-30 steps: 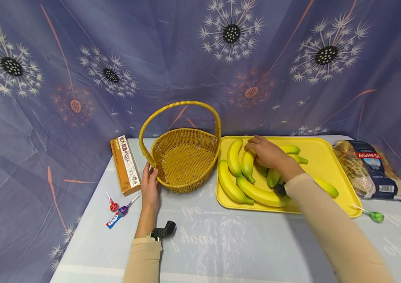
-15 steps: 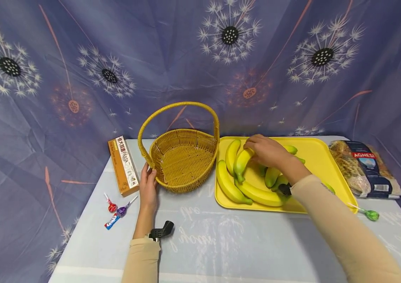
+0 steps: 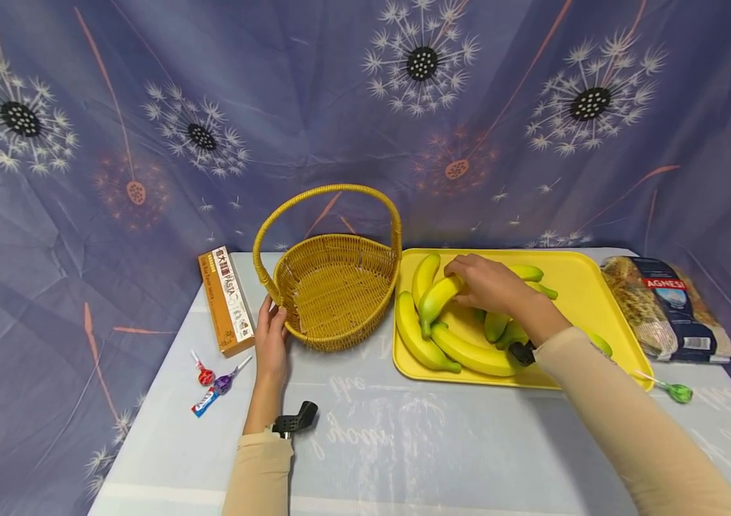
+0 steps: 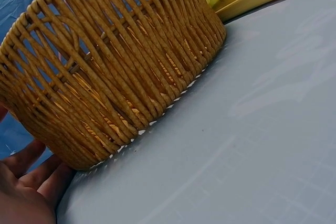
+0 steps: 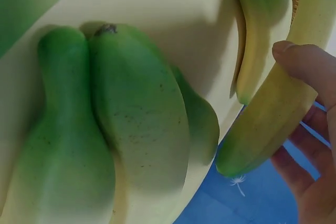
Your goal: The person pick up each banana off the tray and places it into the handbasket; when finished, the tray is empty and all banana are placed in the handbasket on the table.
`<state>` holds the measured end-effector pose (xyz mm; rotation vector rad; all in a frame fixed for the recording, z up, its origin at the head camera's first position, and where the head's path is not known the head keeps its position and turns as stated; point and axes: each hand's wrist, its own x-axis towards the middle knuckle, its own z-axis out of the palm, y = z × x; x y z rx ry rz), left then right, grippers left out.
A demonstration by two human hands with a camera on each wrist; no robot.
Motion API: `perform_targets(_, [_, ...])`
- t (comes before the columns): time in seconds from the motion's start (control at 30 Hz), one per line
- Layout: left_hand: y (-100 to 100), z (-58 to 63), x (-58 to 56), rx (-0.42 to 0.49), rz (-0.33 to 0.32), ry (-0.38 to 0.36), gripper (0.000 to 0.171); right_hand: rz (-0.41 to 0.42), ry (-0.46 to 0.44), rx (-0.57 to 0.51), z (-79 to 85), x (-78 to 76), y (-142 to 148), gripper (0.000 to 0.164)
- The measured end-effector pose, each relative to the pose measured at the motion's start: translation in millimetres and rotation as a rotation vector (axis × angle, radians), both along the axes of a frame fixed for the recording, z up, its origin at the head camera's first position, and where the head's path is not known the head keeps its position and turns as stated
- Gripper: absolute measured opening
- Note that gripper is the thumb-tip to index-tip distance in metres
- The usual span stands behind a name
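Note:
My right hand (image 3: 484, 283) pinches a banana (image 3: 438, 299) between thumb and fingers over the left part of the yellow tray (image 3: 575, 287). In the right wrist view this banana (image 5: 273, 121) slants out from under the thumb (image 5: 302, 61), its green end free. Other bananas (image 3: 475, 352) lie on the tray, some partly hidden under my right hand and arm. My left hand (image 3: 271, 344) rests at the left side of the wicker basket (image 3: 333, 287). The left wrist view shows its relaxed fingers (image 4: 39, 174) against the low outer wall of the basket.
A pasta box (image 3: 226, 301) stands left of the basket. In front of it lie a red lollipop (image 3: 206, 375), a purple lollipop (image 3: 223, 384) and a small blue-and-red wrapped sweet (image 3: 204, 403). A pasta bag (image 3: 669, 308) and a green lollipop (image 3: 678, 392) are right of the tray.
My right hand has taken hold of a banana and raised it off its spot, turning it so its lower end points left. The left hand and basket stay in place.

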<state>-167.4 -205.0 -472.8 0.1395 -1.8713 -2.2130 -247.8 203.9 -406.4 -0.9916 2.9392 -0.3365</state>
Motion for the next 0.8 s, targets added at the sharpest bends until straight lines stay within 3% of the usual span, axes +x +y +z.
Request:
perform_targets(0.27, [-7, -17.9, -7.2, 0.034, 0.042, -0.012, 0.051, -0.012, -0.023, -0.01, -0.2, 1.1, -12, 0.047])
perform_targets(0.53, [1, 4.3, 2.6, 0.007, 0.019, -0.011, 0.054, -0.002, 0.054, 0.015, 5.9, 8.9, -11, 0.047])
perform_targets(0.8, [4, 9.2, 3.3, 0.004, 0.016, -0.017, 0.054, 0.039, 0.082, 0.005, 23.7, 13.6, -19, 0.048])
